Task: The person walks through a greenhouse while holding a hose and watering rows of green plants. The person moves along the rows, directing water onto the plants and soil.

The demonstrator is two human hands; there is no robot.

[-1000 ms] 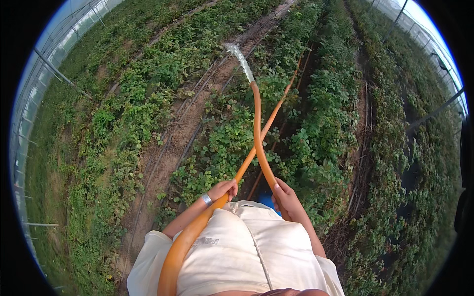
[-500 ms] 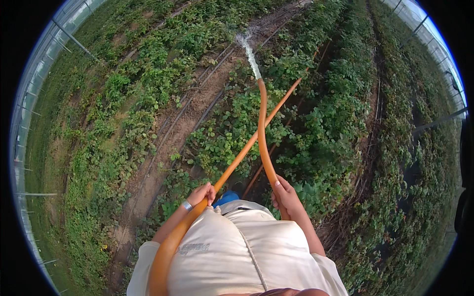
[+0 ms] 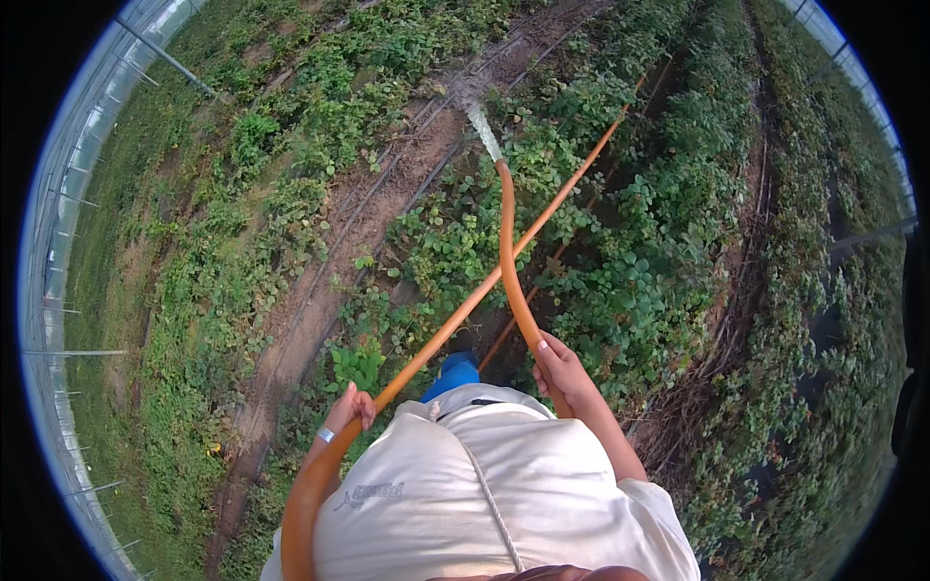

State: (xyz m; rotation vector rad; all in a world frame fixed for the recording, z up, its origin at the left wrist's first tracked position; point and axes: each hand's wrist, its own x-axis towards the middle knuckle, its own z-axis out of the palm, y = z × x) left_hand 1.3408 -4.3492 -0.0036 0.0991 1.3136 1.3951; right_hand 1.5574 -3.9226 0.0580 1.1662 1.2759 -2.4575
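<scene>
Head view: left hand (image 3: 350, 409) and right hand (image 3: 566, 374) grip the orange hose (image 3: 508, 254), its mouth (image 3: 501, 165) near an open soil path (image 3: 395, 190).

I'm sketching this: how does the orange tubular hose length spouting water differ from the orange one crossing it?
The spouting length bows gently; the crossing length runs nearly straight beyond the left grip. The right grip holds the spouting length, the left grip the crossing length. The spouting length's mouth pours water in view; the crossing length is lost among green leafy plants toward the upper right. Both are orange and tubular.
</scene>
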